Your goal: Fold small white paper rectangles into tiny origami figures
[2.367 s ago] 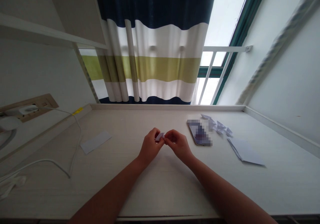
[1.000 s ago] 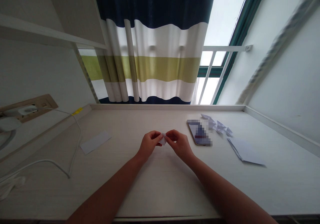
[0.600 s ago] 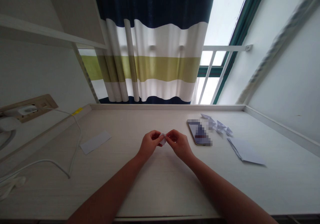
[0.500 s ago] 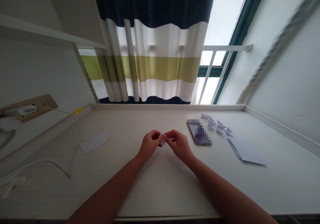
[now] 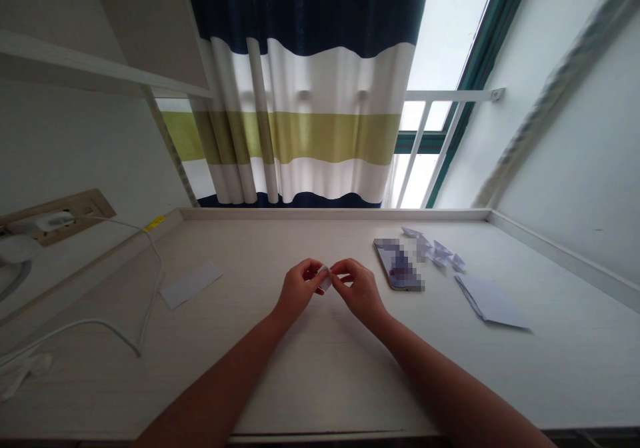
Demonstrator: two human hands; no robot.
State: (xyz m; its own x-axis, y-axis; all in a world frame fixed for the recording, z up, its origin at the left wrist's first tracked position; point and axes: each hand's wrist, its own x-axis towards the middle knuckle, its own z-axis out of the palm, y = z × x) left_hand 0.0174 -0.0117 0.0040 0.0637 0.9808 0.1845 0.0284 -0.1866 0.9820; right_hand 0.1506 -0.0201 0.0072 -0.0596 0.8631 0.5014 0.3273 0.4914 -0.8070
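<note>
Pale woodgrain desk (image 5: 310,368), hands (image 5: 327,289) pinching folded paper (image 5: 325,279)

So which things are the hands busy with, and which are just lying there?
In hand: small folded paper, pinched between left hand and right hand.
Lying about: phone, little folded paper pieces, stack of sheets, paper slip, white cable, all untouched.

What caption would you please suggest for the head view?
Left hand and right hand pinch a folded paper over a desk, phone and sheets nearby.
</note>
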